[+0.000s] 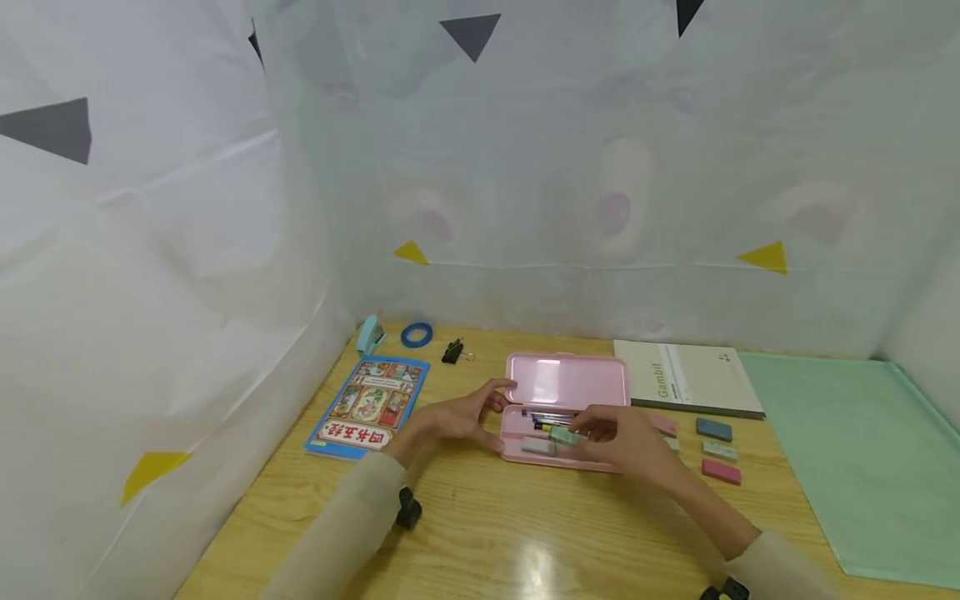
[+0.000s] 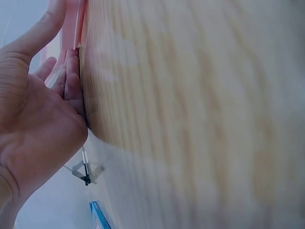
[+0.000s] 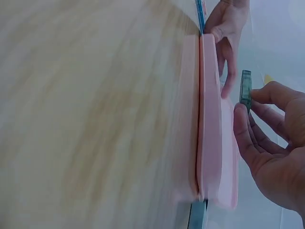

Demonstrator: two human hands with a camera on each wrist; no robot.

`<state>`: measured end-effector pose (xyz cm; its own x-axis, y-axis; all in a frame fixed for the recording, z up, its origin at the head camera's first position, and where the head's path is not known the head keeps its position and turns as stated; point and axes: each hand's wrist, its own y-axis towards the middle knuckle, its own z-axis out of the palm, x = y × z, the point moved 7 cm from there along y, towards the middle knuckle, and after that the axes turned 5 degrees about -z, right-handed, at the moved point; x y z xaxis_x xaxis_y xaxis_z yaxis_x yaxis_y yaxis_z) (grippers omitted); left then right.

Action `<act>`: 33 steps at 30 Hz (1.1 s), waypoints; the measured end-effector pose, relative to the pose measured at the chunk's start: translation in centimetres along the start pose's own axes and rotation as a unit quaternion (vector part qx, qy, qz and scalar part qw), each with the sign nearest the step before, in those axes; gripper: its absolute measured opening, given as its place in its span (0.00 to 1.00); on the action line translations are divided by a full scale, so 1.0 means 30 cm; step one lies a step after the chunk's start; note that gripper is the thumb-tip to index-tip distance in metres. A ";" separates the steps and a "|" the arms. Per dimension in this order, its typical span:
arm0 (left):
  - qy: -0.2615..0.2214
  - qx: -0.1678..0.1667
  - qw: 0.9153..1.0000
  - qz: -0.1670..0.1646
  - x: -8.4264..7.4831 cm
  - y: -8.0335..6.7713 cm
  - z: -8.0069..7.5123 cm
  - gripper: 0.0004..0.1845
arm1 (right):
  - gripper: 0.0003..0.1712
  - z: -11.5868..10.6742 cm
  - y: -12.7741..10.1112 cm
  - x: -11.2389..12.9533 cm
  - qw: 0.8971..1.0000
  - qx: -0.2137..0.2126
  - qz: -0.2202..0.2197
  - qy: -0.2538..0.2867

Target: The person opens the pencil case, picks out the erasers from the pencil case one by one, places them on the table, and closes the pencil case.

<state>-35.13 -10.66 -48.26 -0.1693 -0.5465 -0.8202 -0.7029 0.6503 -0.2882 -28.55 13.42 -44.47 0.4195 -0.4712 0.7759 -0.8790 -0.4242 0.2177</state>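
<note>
Eraser (image 1: 564, 435), a small green one, sits pinched between the thumb and fingers of your right hand (image 1: 626, 442), just above the tray of the pink pencil case (image 1: 558, 408); in the right wrist view the same eraser (image 3: 245, 89) stands on its edge between your fingertips (image 3: 240, 119), apart from the case (image 3: 209, 119). The case lies open near the middle of the wooden table (image 1: 487, 533), with its lid leaning back, and pens and another pale eraser lie inside the tray. Your left hand (image 1: 461, 417) rests against the left end of the case with the fingers almost straight and only lightly bent; it touches the case but does not grip it. In the left wrist view this hand (image 2: 38, 119) presses its fingertips on the pink edge (image 2: 71, 28). To the right of the case several erasers (image 1: 714, 429) in blue, pale green and pink lie on the table, just in front of a notebook (image 1: 686, 377). To the left is a colourful booklet (image 1: 369, 407), and behind it a small stapler (image 1: 369, 335), a blue tape ring (image 1: 416, 335) and a black binder clip (image 1: 452, 351). A green mat (image 1: 855, 450) covers the right side.
</note>
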 end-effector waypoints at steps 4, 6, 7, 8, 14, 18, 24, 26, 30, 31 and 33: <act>0.003 -0.002 1.000 -0.005 0.000 0.003 0.002 0.55 | 0.09 -0.059 -0.050 -0.035 1.000 0.001 0.011 -0.002; 0.003 -0.002 1.000 -0.005 -0.003 0.004 0.002 0.55 | 0.09 -0.094 -0.076 -0.052 1.000 -0.002 0.014 -0.002; 0.004 -0.001 1.000 -0.006 -0.005 0.003 0.002 0.55 | 0.09 -0.111 -0.089 -0.061 1.000 -0.002 0.015 0.000; 0.004 -0.001 1.000 -0.006 -0.006 0.004 0.002 0.55 | 0.09 -0.126 -0.103 -0.070 1.000 -0.001 0.016 -0.002; 0.002 -0.001 1.000 -0.007 -0.003 0.001 0.001 0.55 | 0.10 -0.204 -0.188 -0.122 0.999 -0.001 0.050 -0.021; 0.003 -0.002 1.000 -0.007 0.001 -0.001 0.000 0.54 | 0.11 -0.238 -0.244 -0.141 0.998 0.005 0.057 -0.034; 0.008 -0.004 1.000 -0.008 0.002 -0.001 -0.001 0.55 | 0.09 -0.255 -0.297 -0.173 0.997 0.051 0.046 -0.036; 0.009 -0.004 1.000 -0.008 0.003 0.002 -0.001 0.55 | 0.09 -0.252 -0.307 -0.180 0.997 0.070 0.036 -0.025; 0.008 -0.002 1.000 -0.009 0.005 0.005 -0.002 0.55 | 0.08 -0.247 -0.316 -0.186 0.996 0.091 0.019 -0.010; 0.007 -0.003 1.000 -0.010 0.007 0.005 -0.002 0.55 | 0.08 -0.247 -0.316 -0.185 0.996 0.091 0.016 -0.010; 0.007 -0.003 1.000 -0.012 0.008 0.005 -0.001 0.55 | 0.07 -0.249 -0.314 -0.185 0.996 0.091 0.012 -0.016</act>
<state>-35.30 -10.70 -48.50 -0.1624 -0.5688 -0.8063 -0.7116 0.6336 -0.3036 -24.27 25.79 -46.40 0.4095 -0.5063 0.7589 -0.8345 -0.5440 0.0873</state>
